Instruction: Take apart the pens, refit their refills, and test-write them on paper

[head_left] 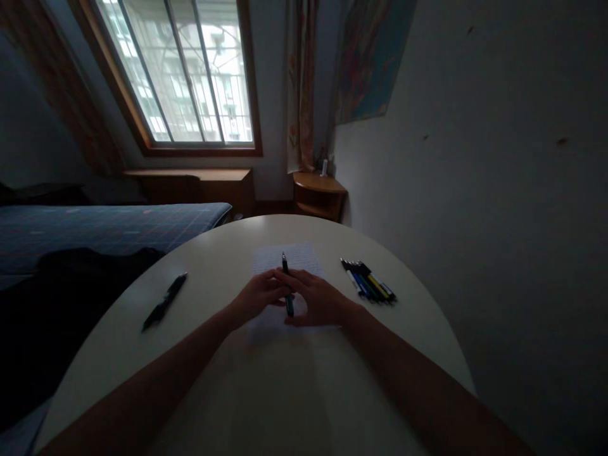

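Both hands meet around one dark pen point(289, 306), held over a sheet of lined paper point(304, 255) with its silver tip pointing away from me. My left hand point(259, 292) has its fingers closed on the pen from the left. From the right, my right hand point(319, 297) grips the same pen, fingers over its middle and thumb near its lower end. The fingers overlap and hide the pen's middle. Much of the paper lies hidden beneath the hands.
On the round white table point(280, 392), another black pen point(164, 302) lies at the left. Several pens and markers point(368, 282) lie side by side at the right. Beyond the table are a bed point(114, 225), a corner shelf point(319, 182) and a window point(185, 76). A wall point(498, 221) rises along the right.
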The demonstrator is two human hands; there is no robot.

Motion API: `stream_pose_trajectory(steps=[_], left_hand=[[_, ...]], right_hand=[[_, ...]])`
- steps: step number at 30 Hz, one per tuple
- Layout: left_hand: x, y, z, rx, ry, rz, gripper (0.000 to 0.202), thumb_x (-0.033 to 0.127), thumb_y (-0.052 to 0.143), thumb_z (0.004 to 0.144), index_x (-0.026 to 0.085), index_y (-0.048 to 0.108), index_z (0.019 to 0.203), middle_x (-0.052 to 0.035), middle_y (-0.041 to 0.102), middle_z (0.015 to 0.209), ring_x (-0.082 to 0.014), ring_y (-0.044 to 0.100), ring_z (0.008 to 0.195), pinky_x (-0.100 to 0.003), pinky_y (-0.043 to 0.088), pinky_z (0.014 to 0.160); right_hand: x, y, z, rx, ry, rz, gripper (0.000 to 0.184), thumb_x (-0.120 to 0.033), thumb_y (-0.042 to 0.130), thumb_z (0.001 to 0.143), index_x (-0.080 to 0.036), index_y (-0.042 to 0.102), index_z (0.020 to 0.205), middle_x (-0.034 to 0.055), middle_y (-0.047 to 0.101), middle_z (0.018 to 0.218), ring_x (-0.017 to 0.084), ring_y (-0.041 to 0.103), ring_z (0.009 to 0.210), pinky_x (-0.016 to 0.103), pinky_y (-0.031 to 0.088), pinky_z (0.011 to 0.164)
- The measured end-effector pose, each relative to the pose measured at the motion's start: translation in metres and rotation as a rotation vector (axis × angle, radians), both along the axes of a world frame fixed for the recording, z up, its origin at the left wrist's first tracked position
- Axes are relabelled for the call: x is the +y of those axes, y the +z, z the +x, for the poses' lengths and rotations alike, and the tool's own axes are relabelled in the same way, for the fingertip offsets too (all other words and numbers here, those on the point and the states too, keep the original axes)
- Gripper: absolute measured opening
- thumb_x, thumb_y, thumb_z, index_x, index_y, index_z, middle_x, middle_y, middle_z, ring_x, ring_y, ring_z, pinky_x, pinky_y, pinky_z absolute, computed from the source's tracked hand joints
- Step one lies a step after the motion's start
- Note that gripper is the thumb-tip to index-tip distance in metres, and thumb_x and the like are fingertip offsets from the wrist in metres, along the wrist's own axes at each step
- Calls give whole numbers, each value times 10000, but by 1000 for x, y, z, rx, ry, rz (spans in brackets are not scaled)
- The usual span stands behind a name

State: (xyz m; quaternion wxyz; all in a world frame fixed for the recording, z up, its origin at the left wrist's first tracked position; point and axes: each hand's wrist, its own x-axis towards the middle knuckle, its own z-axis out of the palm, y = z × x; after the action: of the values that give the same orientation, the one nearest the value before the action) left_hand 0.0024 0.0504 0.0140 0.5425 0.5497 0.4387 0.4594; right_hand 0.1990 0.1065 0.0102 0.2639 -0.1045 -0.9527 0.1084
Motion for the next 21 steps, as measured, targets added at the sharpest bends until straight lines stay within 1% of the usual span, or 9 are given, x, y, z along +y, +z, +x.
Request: stream_pose_trajectory(steps=[3,7,11,16,21], left_hand=[[0,0,3,-29,0,-2,503,378,790,707,156,588,1111,-79,715,962,-218,688,855,-345,570,721],[-2,0,8,-43,17,15,479,396,771,733,156,599,1110,-86,706,985,-227,674,913,-352,569,756],[-3,-5,11,-54,38,22,468,409,754,751,166,605,1122,-89,698,998,-233,667,927,-344,573,735],[-3,-13,8,-93,38,32,424,388,736,778,175,604,1120,-87,684,1037,-240,652,985,-360,579,765],[-4,-13,8,-60,49,14,425,401,728,781,173,610,1120,-94,684,1051,-240,650,988,-353,577,761]], right_hand=[[-1,1,1,7,-3,-13,1040,-452,755,735,-238,131,1539,152,372,1495,292,383,1354,462,391,1083],[-2,3,2,3,-11,-17,1042,-461,762,726,-229,146,1534,154,362,1504,292,384,1354,459,388,1088],[-2,4,2,1,-8,-24,1056,-454,777,711,-242,146,1531,147,323,1533,293,380,1358,467,388,1082],[-2,3,1,-4,-10,-25,1013,-436,774,719,-246,188,1523,137,345,1527,299,405,1338,465,400,1065],[-1,3,1,-7,-16,-23,1006,-437,782,712,-250,208,1517,139,373,1513,295,422,1329,471,397,1067]])
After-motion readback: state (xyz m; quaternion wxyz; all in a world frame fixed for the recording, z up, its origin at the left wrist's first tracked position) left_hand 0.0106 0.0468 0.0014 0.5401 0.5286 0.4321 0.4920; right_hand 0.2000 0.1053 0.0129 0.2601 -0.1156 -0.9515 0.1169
